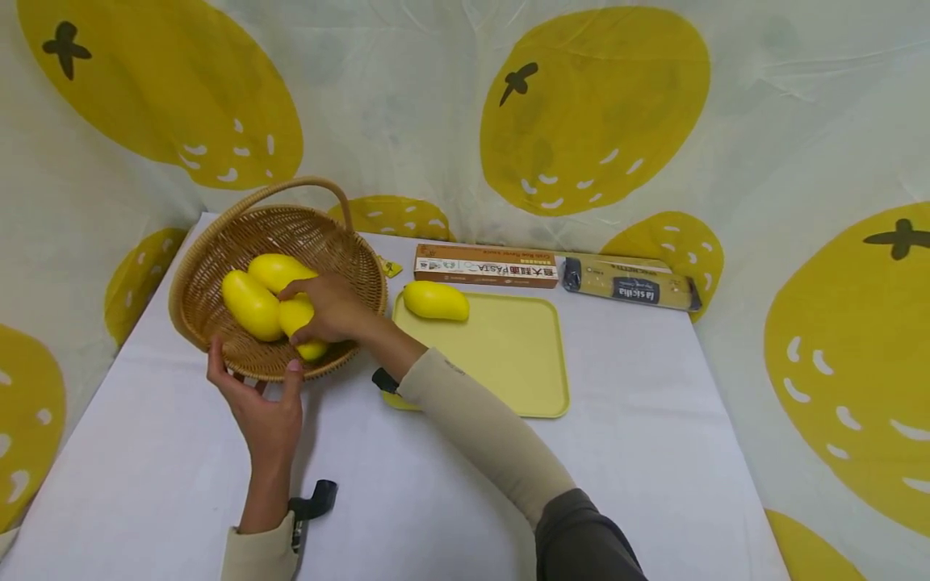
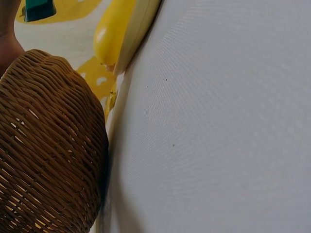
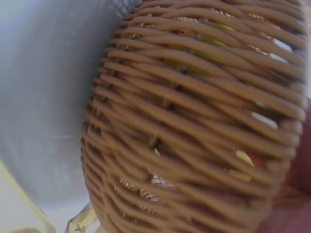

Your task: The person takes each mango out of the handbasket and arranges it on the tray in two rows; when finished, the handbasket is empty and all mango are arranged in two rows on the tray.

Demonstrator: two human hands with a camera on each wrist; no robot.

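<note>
A wicker basket (image 1: 196, 307) with an arched handle tilts toward me at the left of the table. My left hand (image 1: 267, 411) holds its near rim, thumb and forefinger at the edge; the other fingers are partly hidden. Inside the basket, my right hand (image 1: 330, 311) grips a yellow mango (image 1: 296, 315). Two more mangoes lie against it, one mango (image 1: 250, 305) to the left and another mango (image 1: 276, 270) behind. In both wrist views the basket's woven side (image 2: 48, 145) fills much of the picture, so the fingertips are hidden there.
Right of the basket, a pale yellow tray (image 1: 508, 355) carries another mango (image 1: 436, 300) at its back left corner. Behind it lie a pasta box (image 1: 485, 266) and a pasta packet (image 1: 632, 282). A small yellow packet (image 1: 390, 266) sits beside the basket. Fruit-patterned cloth hangs around the table.
</note>
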